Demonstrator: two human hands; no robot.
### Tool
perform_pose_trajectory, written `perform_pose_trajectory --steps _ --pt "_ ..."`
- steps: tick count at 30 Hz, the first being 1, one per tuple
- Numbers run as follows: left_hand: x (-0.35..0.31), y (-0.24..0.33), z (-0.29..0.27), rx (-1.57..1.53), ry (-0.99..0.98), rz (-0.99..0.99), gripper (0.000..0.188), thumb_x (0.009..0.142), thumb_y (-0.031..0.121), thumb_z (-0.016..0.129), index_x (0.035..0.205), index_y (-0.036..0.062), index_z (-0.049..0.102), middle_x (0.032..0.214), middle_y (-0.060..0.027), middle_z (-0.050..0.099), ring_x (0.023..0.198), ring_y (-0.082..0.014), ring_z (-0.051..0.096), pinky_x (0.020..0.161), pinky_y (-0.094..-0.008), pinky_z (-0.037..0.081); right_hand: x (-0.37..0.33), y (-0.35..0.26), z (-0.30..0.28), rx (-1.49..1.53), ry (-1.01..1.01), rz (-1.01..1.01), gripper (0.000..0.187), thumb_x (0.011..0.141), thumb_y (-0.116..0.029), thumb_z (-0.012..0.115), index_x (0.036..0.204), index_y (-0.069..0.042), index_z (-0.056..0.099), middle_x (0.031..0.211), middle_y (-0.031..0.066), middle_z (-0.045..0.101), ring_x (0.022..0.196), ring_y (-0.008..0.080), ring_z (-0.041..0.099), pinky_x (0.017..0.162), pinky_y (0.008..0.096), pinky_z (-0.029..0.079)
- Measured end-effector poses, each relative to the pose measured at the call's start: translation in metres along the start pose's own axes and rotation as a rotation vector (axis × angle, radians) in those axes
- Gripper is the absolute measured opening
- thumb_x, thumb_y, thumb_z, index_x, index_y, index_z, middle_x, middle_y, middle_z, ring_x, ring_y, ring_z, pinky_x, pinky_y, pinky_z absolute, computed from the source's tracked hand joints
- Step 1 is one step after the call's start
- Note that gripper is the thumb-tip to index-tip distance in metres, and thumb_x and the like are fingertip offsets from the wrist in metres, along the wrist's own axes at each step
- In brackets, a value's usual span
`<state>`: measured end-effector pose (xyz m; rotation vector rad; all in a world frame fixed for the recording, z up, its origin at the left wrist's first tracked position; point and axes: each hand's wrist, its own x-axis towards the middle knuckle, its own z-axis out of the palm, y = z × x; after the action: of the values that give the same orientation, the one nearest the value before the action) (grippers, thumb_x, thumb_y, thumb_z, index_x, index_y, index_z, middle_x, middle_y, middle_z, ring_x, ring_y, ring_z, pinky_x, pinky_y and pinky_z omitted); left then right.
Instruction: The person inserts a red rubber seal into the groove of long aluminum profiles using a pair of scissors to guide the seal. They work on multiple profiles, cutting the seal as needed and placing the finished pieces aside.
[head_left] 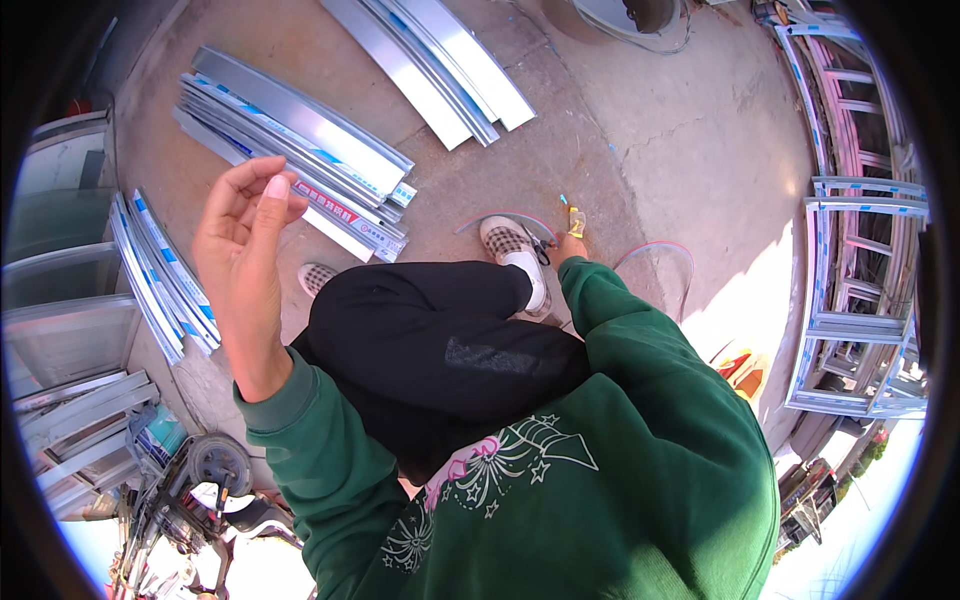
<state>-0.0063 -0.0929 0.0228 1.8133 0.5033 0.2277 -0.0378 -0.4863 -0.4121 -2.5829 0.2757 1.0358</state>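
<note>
My left hand (243, 260) is raised at the left, its fingers loosely bent and the thumb in front of them. Nothing shows in it. Below it on the floor lies a stack of silver metal profiles (300, 125) with blue and red protective film. My right hand (570, 248) reaches low beside my checkered shoe (508, 240), closed at the near end of a small yellow object (577, 222) whose kind I cannot make out. The sleeve and distance hide most of the fingers. Thin reddish strips (655, 248) curve over the floor near this hand.
Another bundle of metal profiles (430, 70) lies farther off. More profiles (165, 270) lie at the left beside leaning framed panels (75, 260). Metal frames (860, 300) stand along the right. A wheeled vehicle (220, 465) is at lower left; a red-and-yellow item (740, 370) lies at right.
</note>
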Motion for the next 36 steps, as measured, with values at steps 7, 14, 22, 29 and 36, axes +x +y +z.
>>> perform_pose_trajectory --steps 7,14,22,29,36 --pt "0.001 -0.004 -0.005 0.006 0.013 0.001 0.028 0.1 0.022 0.066 0.118 0.0005 0.068 0.103 -0.0093 0.069 0.088 -0.0139 0.066 0.087 -0.0307 0.055 0.02 -0.016 0.001 -0.135 -0.202 0.105 0.052 0.074 -0.034 0.083 0.113 0.0 0.072 0.113 0.0256 0.071 0.109 0.0368 0.07 0.095 0.042 0.056" --pt "-0.002 -0.006 -0.035 -0.158 0.264 0.132 0.023 0.104 0.023 0.061 0.107 0.0013 0.067 0.086 -0.0047 0.063 0.076 -0.0124 0.063 0.079 -0.0314 0.056 0.022 0.023 0.005 0.007 -0.138 -0.021 0.047 0.072 -0.036 0.08 0.099 0.001 0.074 0.093 0.0228 0.074 0.089 0.0368 0.073 0.08 0.0444 0.057" --pt "-0.114 -0.034 -0.117 -0.287 0.984 0.33 0.012 0.1 0.011 0.062 0.106 0.0013 0.062 0.081 -0.0015 0.059 0.069 -0.0113 0.058 0.063 -0.0249 0.05 0.01 0.077 -0.03 0.171 -0.049 -0.161 0.024 0.08 -0.01 0.07 0.094 0.01 0.067 0.074 0.0154 0.069 0.059 0.024 0.07 0.056 0.0385 0.059" --pt "-0.3 -0.202 -0.106 -0.13 1.005 -0.465 0.016 0.095 0.015 0.064 0.098 -0.0001 0.07 0.082 -0.0049 0.066 0.081 -0.0131 0.063 0.073 -0.0279 0.051 0.006 0.086 -0.051 0.462 0.027 -0.227 0.026 0.079 -0.014 0.072 0.078 0.012 0.07 0.065 0.0145 0.067 0.057 0.0206 0.067 0.057 0.0372 0.055" --pt "-0.439 -0.359 0.007 0.189 0.638 -0.719 0.023 0.088 0.017 0.072 0.1 -0.0029 0.073 0.081 -0.0187 0.074 0.072 -0.025 0.071 0.067 -0.0413 0.056 0.009 0.007 -0.1 1.133 0.083 -0.438 0.015 0.087 -0.008 0.065 0.089 0.007 0.069 0.075 0.009 0.065 0.054 0.0213 0.057 0.054 0.0335 0.046"
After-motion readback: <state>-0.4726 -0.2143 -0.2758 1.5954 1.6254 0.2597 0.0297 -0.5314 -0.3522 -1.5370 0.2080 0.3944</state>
